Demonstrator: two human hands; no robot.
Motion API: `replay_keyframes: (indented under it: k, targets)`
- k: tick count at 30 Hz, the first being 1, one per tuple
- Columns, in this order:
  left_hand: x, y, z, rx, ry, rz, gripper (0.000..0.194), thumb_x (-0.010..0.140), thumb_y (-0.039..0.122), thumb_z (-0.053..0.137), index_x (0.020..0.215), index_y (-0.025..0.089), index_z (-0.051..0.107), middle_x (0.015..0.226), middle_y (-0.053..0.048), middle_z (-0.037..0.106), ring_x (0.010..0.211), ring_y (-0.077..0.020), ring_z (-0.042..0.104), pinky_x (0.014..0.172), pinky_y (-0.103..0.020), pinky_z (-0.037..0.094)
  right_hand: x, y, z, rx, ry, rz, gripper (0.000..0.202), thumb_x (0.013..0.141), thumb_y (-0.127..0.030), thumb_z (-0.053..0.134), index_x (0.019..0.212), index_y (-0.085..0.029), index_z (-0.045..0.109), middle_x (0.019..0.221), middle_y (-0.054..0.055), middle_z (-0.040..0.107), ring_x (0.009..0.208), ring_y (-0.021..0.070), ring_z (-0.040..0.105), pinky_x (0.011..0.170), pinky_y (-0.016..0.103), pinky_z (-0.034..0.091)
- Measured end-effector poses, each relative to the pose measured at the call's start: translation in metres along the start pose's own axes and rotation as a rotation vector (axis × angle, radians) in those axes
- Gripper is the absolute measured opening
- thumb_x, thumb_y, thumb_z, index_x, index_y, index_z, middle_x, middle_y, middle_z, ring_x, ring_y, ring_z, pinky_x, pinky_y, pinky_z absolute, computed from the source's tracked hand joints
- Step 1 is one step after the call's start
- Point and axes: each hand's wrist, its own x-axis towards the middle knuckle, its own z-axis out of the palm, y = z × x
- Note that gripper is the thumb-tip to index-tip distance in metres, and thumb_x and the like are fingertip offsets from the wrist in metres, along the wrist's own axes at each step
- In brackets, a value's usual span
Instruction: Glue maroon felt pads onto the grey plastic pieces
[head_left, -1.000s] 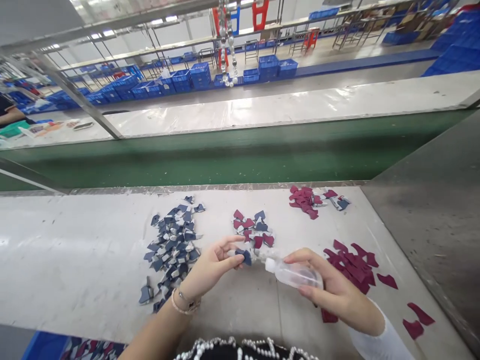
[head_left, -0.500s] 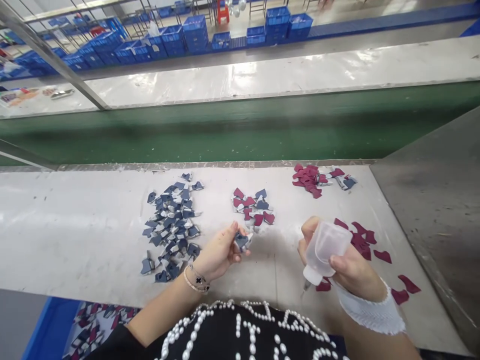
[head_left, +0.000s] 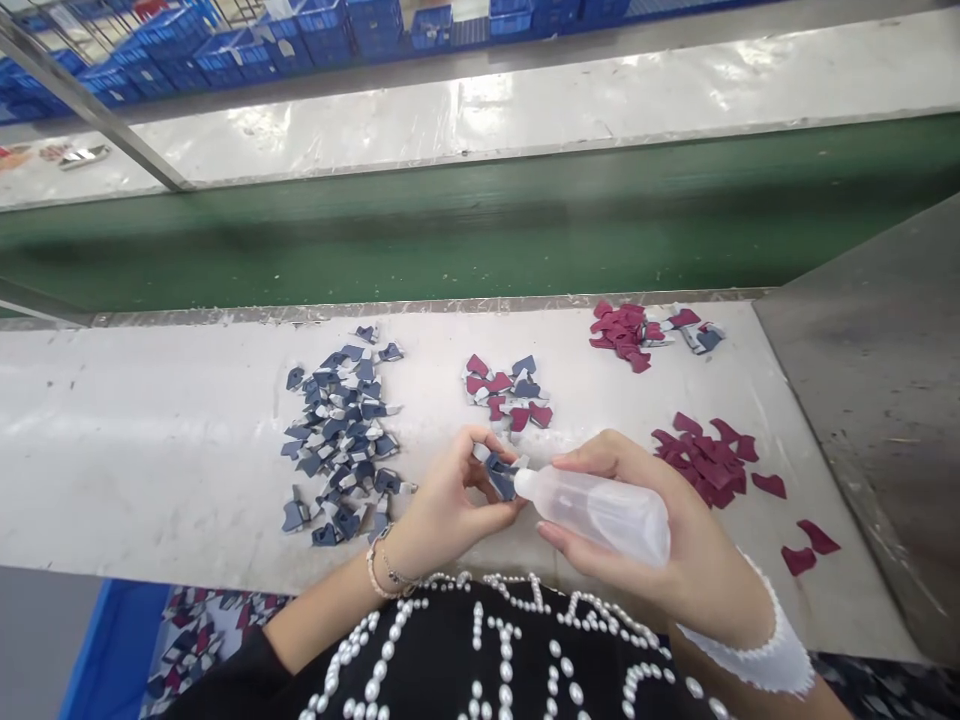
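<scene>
Between the thumb and fingers of my left hand is a small blue-and-white plastic piece. My right hand grips a translucent squeeze bottle, tilted nearly flat, its nozzle end against or very close to that piece. The exact contact at the tip is too small to make out. Past my hands lies a small cluster of maroon, blue and white pieces. A large heap of blue-and-white pieces spreads left of my left hand. Flat maroon pieces lie just beyond my right hand.
Another maroon pile sits at the back right of the white worktop. A metal panel bounds the right side. Below the left front edge stands a blue bin with mixed pieces. A green belt runs behind the worktop.
My right hand has brought the bottle left and turned it from nozzle-down to nearly level, its nozzle now at the piece in my left hand. The view has tipped downward.
</scene>
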Motion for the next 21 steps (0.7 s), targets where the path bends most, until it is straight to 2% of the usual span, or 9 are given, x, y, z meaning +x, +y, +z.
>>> replay_keyframes:
  k: [2, 6, 11, 18, 21]
  targets:
    - [-0.001, 0.003, 0.0, 0.056, -0.016, 0.017, 0.038, 0.081, 0.023, 0.076, 0.106, 0.024, 0.048, 0.11, -0.003, 0.062, 0.074, -0.0105, 0.06, 0.068, -0.024, 0.051, -0.001, -0.004, 0.003, -0.08, 0.026, -0.043, 0.02, 0.083, -0.032, 0.072, 0.086, -0.024, 0.054, 0.07, -0.003, 0.061, 0.057, 0.0161, 0.061, 0.048, 0.029, 0.047]
    - [-0.003, 0.006, 0.0, 0.155, -0.033, 0.062, 0.038, 0.08, 0.022, 0.077, 0.107, 0.024, 0.051, 0.111, -0.003, 0.063, 0.079, -0.0133, 0.062, 0.073, -0.027, 0.051, 0.0, -0.008, 0.005, -0.172, 0.078, -0.122, 0.017, 0.083, -0.031, 0.071, 0.084, -0.024, 0.056, 0.068, -0.002, 0.061, 0.053, 0.0151, 0.059, 0.046, 0.03, 0.044]
    - [-0.003, 0.007, 0.0, 0.152, -0.047, 0.084, 0.042, 0.077, 0.021, 0.08, 0.107, 0.024, 0.051, 0.108, -0.003, 0.062, 0.088, -0.0166, 0.061, 0.077, -0.028, 0.05, 0.002, -0.01, 0.007, -0.153, 0.044, -0.148, 0.013, 0.084, -0.028, 0.069, 0.087, -0.024, 0.057, 0.069, -0.003, 0.062, 0.055, 0.0141, 0.06, 0.048, 0.029, 0.045]
    - [-0.003, 0.006, -0.001, 0.187, -0.026, 0.098, 0.043, 0.075, 0.011, 0.075, 0.108, 0.024, 0.052, 0.105, -0.002, 0.061, 0.084, -0.0157, 0.057, 0.079, -0.029, 0.048, -0.003, -0.012, 0.008, -0.212, 0.088, -0.154, 0.013, 0.09, -0.031, 0.068, 0.089, -0.022, 0.058, 0.072, -0.003, 0.063, 0.059, 0.0128, 0.062, 0.055, 0.028, 0.047]
    - [-0.003, 0.006, -0.001, 0.144, -0.031, 0.107, 0.042, 0.075, 0.016, 0.078, 0.107, 0.024, 0.052, 0.106, -0.003, 0.061, 0.091, -0.0183, 0.058, 0.08, -0.029, 0.048, -0.004, -0.013, 0.01, -0.235, 0.042, -0.158, 0.013, 0.091, -0.032, 0.067, 0.087, -0.023, 0.058, 0.077, 0.0, 0.067, 0.064, 0.0162, 0.065, 0.055, 0.03, 0.047]
